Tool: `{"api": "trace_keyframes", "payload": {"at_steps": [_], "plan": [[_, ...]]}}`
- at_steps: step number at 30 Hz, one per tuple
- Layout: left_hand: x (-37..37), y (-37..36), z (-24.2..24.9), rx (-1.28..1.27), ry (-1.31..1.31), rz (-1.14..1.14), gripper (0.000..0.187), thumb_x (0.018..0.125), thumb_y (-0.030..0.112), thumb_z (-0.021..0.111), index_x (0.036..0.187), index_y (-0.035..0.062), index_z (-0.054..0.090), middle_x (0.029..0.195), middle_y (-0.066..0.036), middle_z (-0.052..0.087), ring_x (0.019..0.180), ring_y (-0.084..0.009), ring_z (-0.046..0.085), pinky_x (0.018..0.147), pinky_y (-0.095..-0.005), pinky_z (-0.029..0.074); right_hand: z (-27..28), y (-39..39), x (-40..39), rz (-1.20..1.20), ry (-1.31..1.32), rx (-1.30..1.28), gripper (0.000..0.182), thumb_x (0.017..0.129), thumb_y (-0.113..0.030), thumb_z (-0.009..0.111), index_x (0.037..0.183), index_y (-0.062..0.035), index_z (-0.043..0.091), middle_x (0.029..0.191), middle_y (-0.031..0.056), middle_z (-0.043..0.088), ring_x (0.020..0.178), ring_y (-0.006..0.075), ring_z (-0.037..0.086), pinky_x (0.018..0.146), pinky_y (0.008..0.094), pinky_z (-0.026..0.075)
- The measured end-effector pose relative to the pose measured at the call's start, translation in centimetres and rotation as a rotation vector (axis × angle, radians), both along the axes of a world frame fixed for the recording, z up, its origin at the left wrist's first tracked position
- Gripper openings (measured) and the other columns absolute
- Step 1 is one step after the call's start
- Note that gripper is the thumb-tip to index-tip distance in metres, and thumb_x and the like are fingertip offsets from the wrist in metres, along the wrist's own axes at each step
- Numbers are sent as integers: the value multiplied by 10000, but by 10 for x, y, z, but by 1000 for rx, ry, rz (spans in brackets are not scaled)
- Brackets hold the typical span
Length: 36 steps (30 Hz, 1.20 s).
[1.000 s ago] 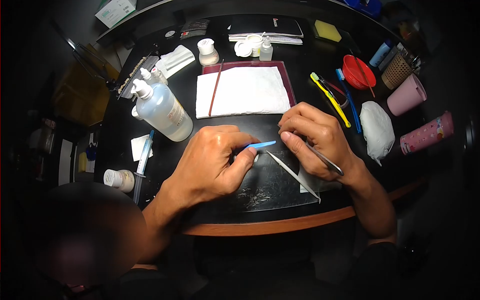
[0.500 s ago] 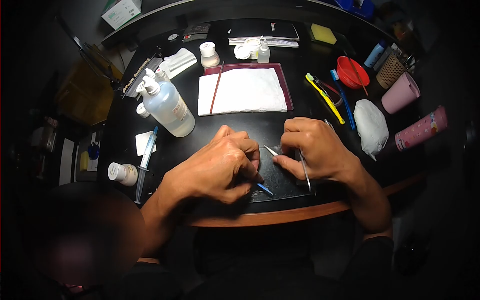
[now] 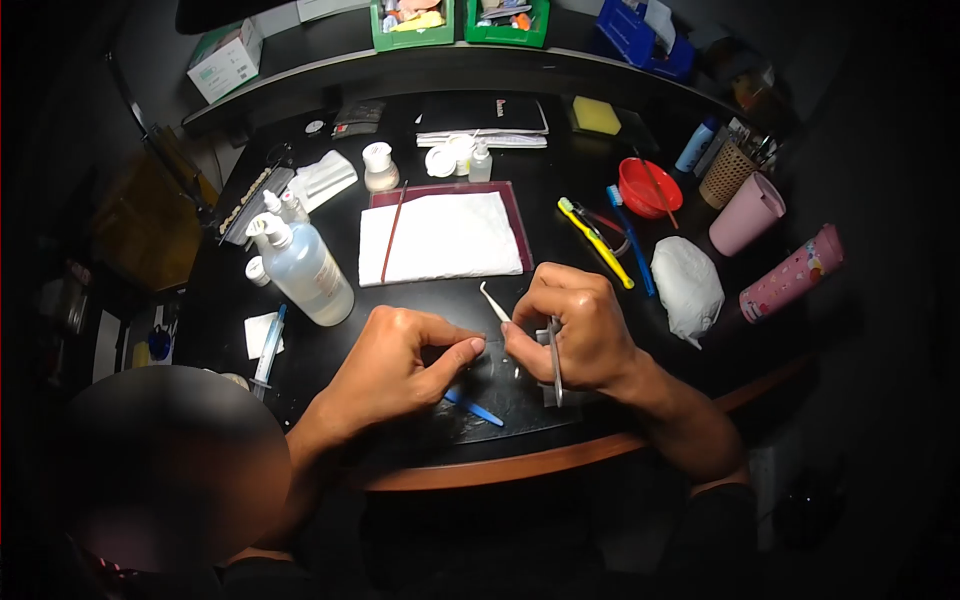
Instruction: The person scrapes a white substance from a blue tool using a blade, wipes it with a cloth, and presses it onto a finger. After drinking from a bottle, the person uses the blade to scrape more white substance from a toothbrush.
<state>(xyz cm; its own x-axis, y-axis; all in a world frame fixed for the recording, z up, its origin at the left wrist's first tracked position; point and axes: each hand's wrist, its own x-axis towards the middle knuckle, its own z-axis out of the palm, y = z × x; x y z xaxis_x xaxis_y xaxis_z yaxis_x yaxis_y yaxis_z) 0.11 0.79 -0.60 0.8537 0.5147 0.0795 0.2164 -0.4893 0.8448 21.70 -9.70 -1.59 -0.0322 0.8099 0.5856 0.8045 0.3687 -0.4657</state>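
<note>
My left hand [image 3: 405,355] is closed in a pinch over a transparent sheet or slab [image 3: 515,400] near the table's front edge. Whatever sits between its thumb and forefinger is too small to make out. Below that hand a slim blue tool [image 3: 475,408] lies at a slant, its upper end hidden by the hand. My right hand [image 3: 575,330] grips a slender white tool [image 3: 496,306] whose thin tip bends into a small hook, pointing up and left. A grey metal rod-like instrument [image 3: 556,372] also passes through the right hand's fingers, pointing down.
Beyond my hands lies a folded white towel [image 3: 450,240] with a brown brush [image 3: 394,235] on it. A pump bottle [image 3: 310,275] and syringe [image 3: 270,345] stand left. Toothbrushes [image 3: 598,245], a red bowl [image 3: 640,200], a white bundle [image 3: 685,285] and pink cups [image 3: 745,215] are right.
The view has tilted up, bringing green bins into sight. My left hand has loosened from a curled grip into a fingertip pinch. More of the white tool, with its hooked tip, now shows.
</note>
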Motion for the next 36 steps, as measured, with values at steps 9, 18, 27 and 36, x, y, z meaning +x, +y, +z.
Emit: {"api": "trace_keyframes", "payload": {"at_steps": [9,18,27,36], "plan": [[9,-12,-14,-582,-178,82,254,1027,196,704,1068,-40,788,897,-70,767,798,-68,671,716,-225,568,3,-2,-18,43,57,199,94,696,-19,798,725,-7,709,665,67,568,548,173,547,477,312,379],[7,-13,-8,-856,-306,96,265,1040,194,670,1047,-65,729,875,-115,732,732,-136,709,685,-260,607,16,-10,-26,129,66,219,131,824,4,727,953,24,738,767,105,614,653,221,621,586,329,512],[4,-13,-3,-932,-279,67,273,1029,218,674,1014,-50,723,788,-85,684,634,-114,651,566,-244,555,1,-19,-14,149,387,193,713,1058,-657,359,1029,21,578,754,70,606,560,82,544,498,218,421],[1,-10,9,-889,-264,103,294,1041,225,636,942,-31,742,627,-16,578,483,-62,525,453,-198,413,7,-6,-17,199,126,245,184,823,16,823,934,-10,679,716,88,694,552,150,666,484,259,505]]}}
